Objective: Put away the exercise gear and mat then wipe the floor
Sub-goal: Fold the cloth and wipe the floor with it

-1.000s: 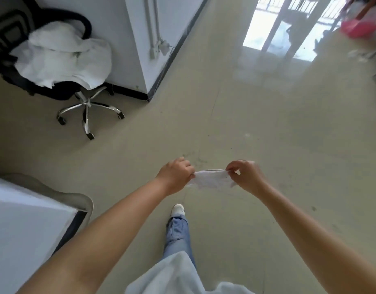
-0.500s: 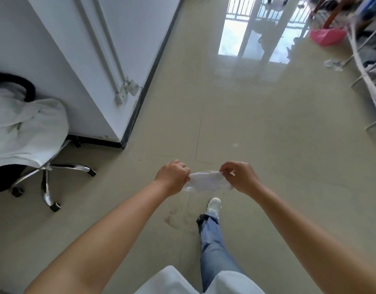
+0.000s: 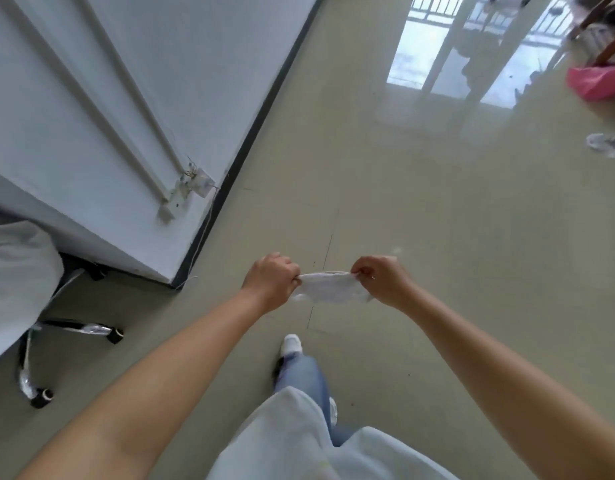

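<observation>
— Two surfaces fill the room: what are they?
— Glossy beige floor (image 3: 420, 209), mirroring a bright window, and a white wall (image 3: 133, 98) with a dark baseboard, jutting out as a corner on the left.
— What else is around?
— An office chair (image 3: 39, 323) draped in white cloth by that corner, and something pink (image 3: 599, 81) far right.
— And the hands?
— Both arms reach forward. The left hand (image 3: 269, 282) and right hand (image 3: 380, 280) each pinch one end of a white cloth (image 3: 330, 289), held stretched between them above the floor, ahead of a white shoe (image 3: 291, 342).
</observation>
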The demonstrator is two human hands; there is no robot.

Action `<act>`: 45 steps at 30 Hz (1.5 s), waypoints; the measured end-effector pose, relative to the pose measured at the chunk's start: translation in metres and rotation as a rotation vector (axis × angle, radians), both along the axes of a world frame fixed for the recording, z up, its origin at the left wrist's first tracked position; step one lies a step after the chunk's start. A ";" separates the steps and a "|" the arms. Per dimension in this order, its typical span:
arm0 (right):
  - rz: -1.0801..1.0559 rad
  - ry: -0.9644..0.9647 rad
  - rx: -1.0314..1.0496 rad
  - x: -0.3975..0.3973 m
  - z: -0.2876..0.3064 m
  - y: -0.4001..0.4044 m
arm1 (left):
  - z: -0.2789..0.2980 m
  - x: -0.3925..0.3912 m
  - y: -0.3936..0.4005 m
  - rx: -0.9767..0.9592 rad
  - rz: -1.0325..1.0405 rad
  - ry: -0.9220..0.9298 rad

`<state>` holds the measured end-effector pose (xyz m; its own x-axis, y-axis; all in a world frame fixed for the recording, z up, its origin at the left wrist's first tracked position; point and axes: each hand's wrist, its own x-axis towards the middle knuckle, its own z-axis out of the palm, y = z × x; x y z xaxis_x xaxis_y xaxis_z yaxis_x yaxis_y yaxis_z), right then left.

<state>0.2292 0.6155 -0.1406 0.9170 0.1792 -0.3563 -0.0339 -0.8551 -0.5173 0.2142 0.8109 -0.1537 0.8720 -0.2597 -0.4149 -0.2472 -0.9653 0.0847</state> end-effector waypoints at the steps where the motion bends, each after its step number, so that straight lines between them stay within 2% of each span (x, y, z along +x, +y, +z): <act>1: 0.018 0.003 -0.017 0.026 -0.002 0.001 | -0.003 0.025 0.000 0.000 0.006 0.001; 12: 0.039 -0.003 -0.175 0.320 -0.005 0.014 | -0.008 0.322 0.005 -0.043 0.010 0.008; 16: 0.086 0.017 -0.187 0.404 -0.013 0.015 | -0.012 0.399 0.005 -0.007 0.019 0.043; 20: 0.238 0.081 -0.228 0.476 -0.033 0.013 | -0.028 0.458 0.002 0.010 0.078 0.092; 24: 0.420 0.100 -0.266 0.554 -0.048 0.011 | -0.046 0.510 -0.006 -0.017 0.241 0.131; 29: 0.734 0.078 -0.279 0.654 -0.066 0.025 | -0.067 0.563 -0.018 -0.035 0.581 0.114; 35: 1.037 0.087 -0.344 0.712 -0.099 0.056 | -0.097 0.579 -0.032 -0.159 0.980 0.070; 42: 1.299 0.173 -0.501 0.740 -0.148 0.078 | -0.160 0.596 -0.023 -0.261 1.108 0.166; 45: 1.306 0.233 -0.526 0.750 -0.173 0.088 | -0.192 0.606 -0.022 -0.289 1.166 0.203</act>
